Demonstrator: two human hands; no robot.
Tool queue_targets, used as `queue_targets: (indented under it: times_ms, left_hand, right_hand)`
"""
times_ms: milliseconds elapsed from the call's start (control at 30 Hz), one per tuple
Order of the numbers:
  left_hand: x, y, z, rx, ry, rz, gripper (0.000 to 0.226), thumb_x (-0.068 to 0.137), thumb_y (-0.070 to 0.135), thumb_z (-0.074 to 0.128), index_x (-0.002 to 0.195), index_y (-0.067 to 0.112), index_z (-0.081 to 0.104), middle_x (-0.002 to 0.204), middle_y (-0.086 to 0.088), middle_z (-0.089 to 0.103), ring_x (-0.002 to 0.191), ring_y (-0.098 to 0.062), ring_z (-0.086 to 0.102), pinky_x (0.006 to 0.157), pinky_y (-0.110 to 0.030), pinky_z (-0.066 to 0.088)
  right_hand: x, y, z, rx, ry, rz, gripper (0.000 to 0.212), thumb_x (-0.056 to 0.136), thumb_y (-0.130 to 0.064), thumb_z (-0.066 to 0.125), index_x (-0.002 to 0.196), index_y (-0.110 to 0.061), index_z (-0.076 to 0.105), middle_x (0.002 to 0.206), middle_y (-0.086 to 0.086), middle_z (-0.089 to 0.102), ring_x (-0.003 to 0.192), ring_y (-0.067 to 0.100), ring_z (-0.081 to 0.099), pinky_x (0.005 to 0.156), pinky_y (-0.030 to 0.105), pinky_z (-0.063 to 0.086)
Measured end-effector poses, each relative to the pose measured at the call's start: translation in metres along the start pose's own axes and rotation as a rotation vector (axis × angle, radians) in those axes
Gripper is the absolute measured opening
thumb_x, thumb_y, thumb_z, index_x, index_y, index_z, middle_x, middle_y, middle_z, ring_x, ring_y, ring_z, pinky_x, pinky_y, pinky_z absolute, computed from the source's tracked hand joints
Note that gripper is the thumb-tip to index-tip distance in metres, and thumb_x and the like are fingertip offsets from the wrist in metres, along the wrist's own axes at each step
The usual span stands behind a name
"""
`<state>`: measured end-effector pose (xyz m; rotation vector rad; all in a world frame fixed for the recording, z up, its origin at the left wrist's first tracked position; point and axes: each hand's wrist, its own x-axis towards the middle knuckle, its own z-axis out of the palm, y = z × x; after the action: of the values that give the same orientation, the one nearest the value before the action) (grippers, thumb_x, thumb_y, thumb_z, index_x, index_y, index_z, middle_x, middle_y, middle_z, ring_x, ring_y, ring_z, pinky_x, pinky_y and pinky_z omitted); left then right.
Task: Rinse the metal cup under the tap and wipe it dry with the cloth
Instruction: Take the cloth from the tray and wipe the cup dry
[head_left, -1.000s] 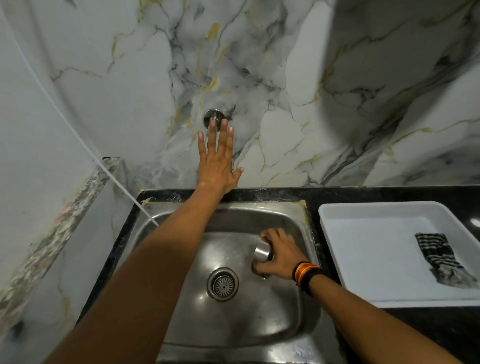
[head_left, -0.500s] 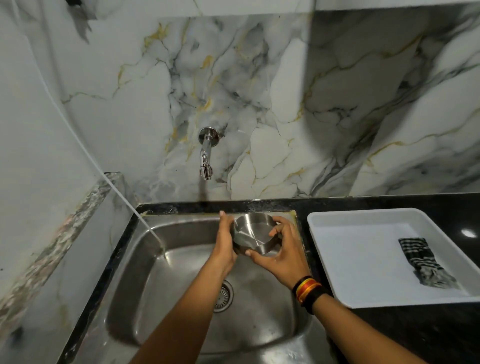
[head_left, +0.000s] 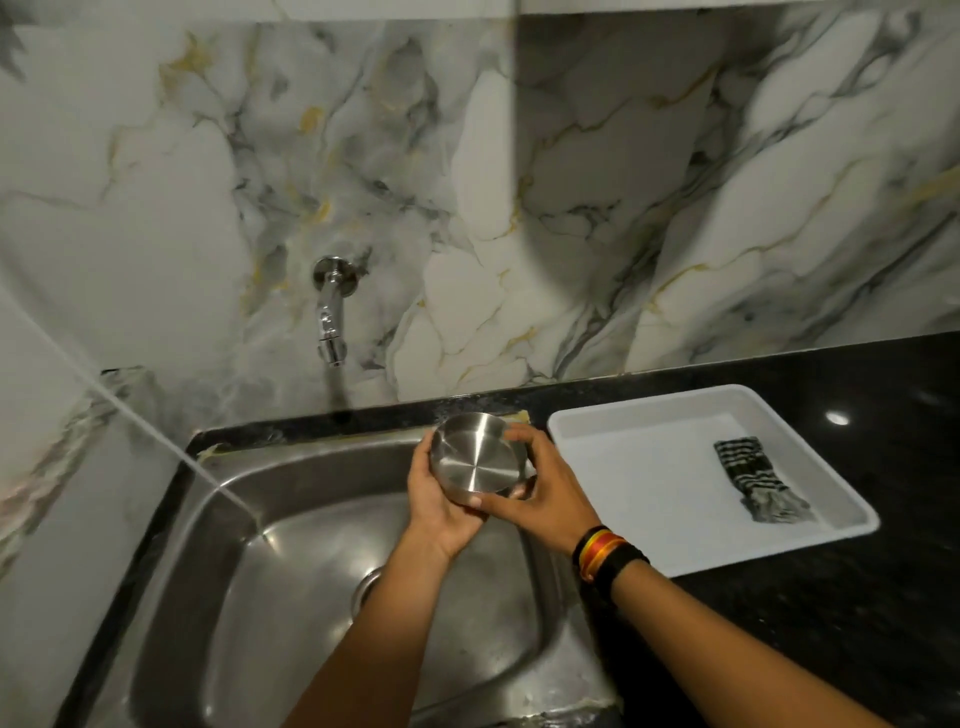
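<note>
Both hands hold the shallow metal cup (head_left: 475, 460) over the back right part of the steel sink (head_left: 291, 597), its flat base turned toward me. My left hand (head_left: 439, 506) cups it from below and the left. My right hand (head_left: 545, 488) grips its right side and rim. The chrome tap (head_left: 330, 312) sticks out of the marble wall, up and to the left of the cup; a thin stream seems to fall from it. The black-and-white checked cloth (head_left: 756, 480) lies in the white tray.
The white tray (head_left: 649, 519) rests on the black counter (head_left: 857, 623) right of the sink. A thin white hose (head_left: 156, 436) slants down from the left wall into the sink's left corner. The drain (head_left: 366, 587) shows under my left forearm.
My left hand left the tap and joined the right on the cup. The cup rose from the sink floor, then turned from mouth toward me to base toward me.
</note>
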<state>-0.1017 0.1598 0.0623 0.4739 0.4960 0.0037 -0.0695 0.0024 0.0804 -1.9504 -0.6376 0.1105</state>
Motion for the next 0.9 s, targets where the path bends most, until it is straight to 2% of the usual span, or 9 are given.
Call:
queue_targets:
  times_ms: [67, 133, 300, 433, 500, 633, 700, 800, 900]
  left_hand:
    - [0.009, -0.014, 0.012, -0.017, -0.006, -0.030, 0.074, 0.092, 0.066, 0.061, 0.139, 0.008, 0.069, 0.130, -0.025, 0.076, 0.109, -0.042, 0.078, 0.092, -0.064, 0.063]
    - [0.013, -0.013, 0.011, -0.082, -0.036, -0.033, 0.073, 0.094, 0.066, 0.059, 0.141, 0.010, 0.067, 0.133, -0.028, 0.074, 0.114, -0.046, 0.075, 0.093, -0.071, 0.059]
    - [0.015, -0.006, 0.001, -0.209, -0.125, -0.002, 0.060, 0.097, 0.052, 0.060, 0.141, 0.012, 0.066, 0.140, -0.032, 0.068, 0.123, -0.056, 0.068, 0.096, -0.080, 0.051]
    - [0.028, -0.049, 0.015, -0.195, -0.025, 0.035, 0.055, 0.098, 0.048, 0.058, 0.141, 0.014, 0.068, 0.135, -0.031, 0.072, 0.118, -0.056, 0.071, 0.093, -0.079, 0.054]
    - [0.028, -0.064, 0.024, -0.189, 0.056, 0.038, 0.054, 0.097, 0.049, 0.059, 0.139, 0.016, 0.070, 0.134, -0.032, 0.072, 0.117, -0.057, 0.070, 0.092, -0.080, 0.054]
    - [0.027, -0.083, 0.041, -0.228, 0.105, 0.009, 0.066, 0.094, 0.061, 0.059, 0.138, 0.013, 0.071, 0.136, -0.032, 0.070, 0.125, -0.054, 0.067, 0.105, -0.076, 0.048]
    - [0.024, -0.089, 0.048, -0.183, 0.080, 0.025, 0.074, 0.093, 0.069, 0.054, 0.133, 0.011, 0.077, 0.138, -0.028, 0.072, 0.126, -0.047, 0.069, 0.108, -0.071, 0.048]
    - [0.019, -0.089, 0.056, -0.041, 0.142, 0.139, 0.074, 0.096, 0.071, 0.051, 0.136, 0.014, 0.076, 0.143, -0.021, 0.071, 0.130, -0.040, 0.067, 0.111, -0.065, 0.049]
    - [0.012, -0.079, 0.055, 0.187, 0.291, 0.275, 0.055, 0.095, 0.065, 0.057, 0.110, 0.022, 0.087, 0.126, -0.015, 0.081, 0.104, -0.031, 0.080, 0.087, -0.050, 0.066]
  right_hand:
    - [0.003, 0.009, -0.025, -0.041, -0.008, 0.028, 0.095, 0.072, -0.074, 0.079, 0.151, -0.042, 0.035, 0.162, -0.018, 0.034, 0.149, 0.002, 0.033, 0.119, 0.030, 0.037]
    - [0.011, 0.015, -0.042, -0.080, 0.018, 0.048, 0.094, 0.081, -0.080, 0.065, 0.158, -0.045, 0.025, 0.170, -0.017, 0.016, 0.155, 0.000, 0.015, 0.121, 0.025, 0.021]
    - [0.028, 0.073, -0.109, -0.381, 0.159, 0.221, 0.078, 0.102, -0.051, 0.057, 0.165, -0.018, 0.025, 0.174, 0.003, 0.005, 0.160, 0.020, 0.003, 0.129, 0.041, 0.012]
    - [0.009, 0.160, -0.198, -0.777, -0.040, 0.524, 0.076, 0.107, -0.040, 0.049, 0.167, -0.012, 0.011, 0.174, 0.013, -0.004, 0.160, 0.033, -0.001, 0.128, 0.049, 0.012]
    - [0.003, 0.187, -0.223, -0.831, -0.129, 0.601, 0.076, 0.106, -0.038, 0.047, 0.167, -0.015, 0.008, 0.174, 0.010, -0.007, 0.160, 0.034, -0.002, 0.126, 0.054, 0.015]
    - [-0.006, 0.227, -0.242, -0.817, -0.280, 0.714, 0.083, 0.102, -0.038, 0.052, 0.167, -0.018, 0.006, 0.174, 0.007, -0.010, 0.159, 0.034, 0.007, 0.123, 0.054, 0.023]
    - [-0.010, 0.235, -0.240, -0.856, -0.288, 0.725, 0.082, 0.100, -0.035, 0.053, 0.167, -0.016, 0.010, 0.174, 0.009, -0.006, 0.155, 0.036, 0.018, 0.120, 0.052, 0.030]
    - [-0.006, 0.231, -0.237, -1.000, -0.233, 0.646, 0.070, 0.095, -0.029, 0.054, 0.158, -0.012, 0.030, 0.169, 0.015, 0.017, 0.139, 0.041, 0.037, 0.109, 0.051, 0.043]
    - [0.002, 0.226, -0.242, -0.984, -0.184, 0.621, 0.053, 0.093, -0.023, 0.057, 0.144, -0.011, 0.050, 0.155, 0.014, 0.041, 0.127, 0.042, 0.045, 0.104, 0.049, 0.048]
